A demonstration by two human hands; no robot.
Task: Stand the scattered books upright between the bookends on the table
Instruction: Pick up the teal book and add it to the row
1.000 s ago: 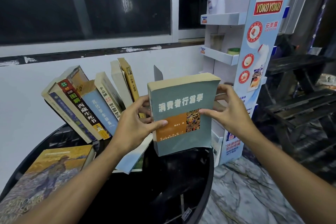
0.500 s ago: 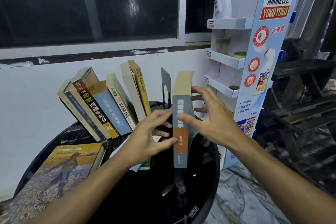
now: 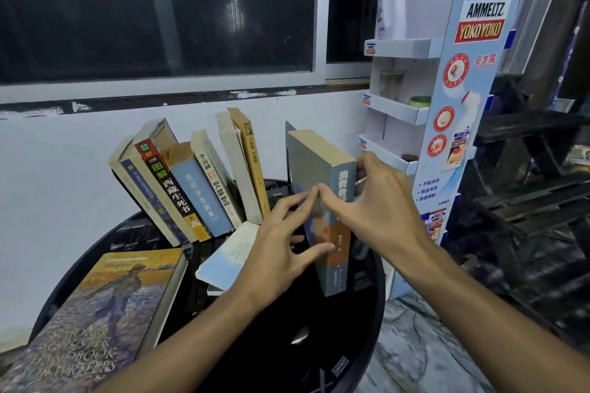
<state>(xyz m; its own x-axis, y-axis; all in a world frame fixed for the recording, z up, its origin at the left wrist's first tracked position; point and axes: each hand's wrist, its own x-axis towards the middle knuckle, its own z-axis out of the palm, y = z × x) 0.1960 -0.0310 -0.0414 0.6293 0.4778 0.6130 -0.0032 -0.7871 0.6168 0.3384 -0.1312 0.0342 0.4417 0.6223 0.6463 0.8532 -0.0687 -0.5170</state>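
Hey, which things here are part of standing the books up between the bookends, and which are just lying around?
Job: grey-green book, steadied by left hand and right hand; black bookend; leaning row of books; flat painted-cover handbook; flat pale-blue book.
Lying about: cardboard display stand; white bottle; green tape roll; glass.

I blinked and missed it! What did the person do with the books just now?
The grey-green paperback book with an orange band turned spine-forward and now stands on the round black table by the dark metal bookend. The right hand still grips it; the left hand presses its cover. The leaning row of books stayed put.
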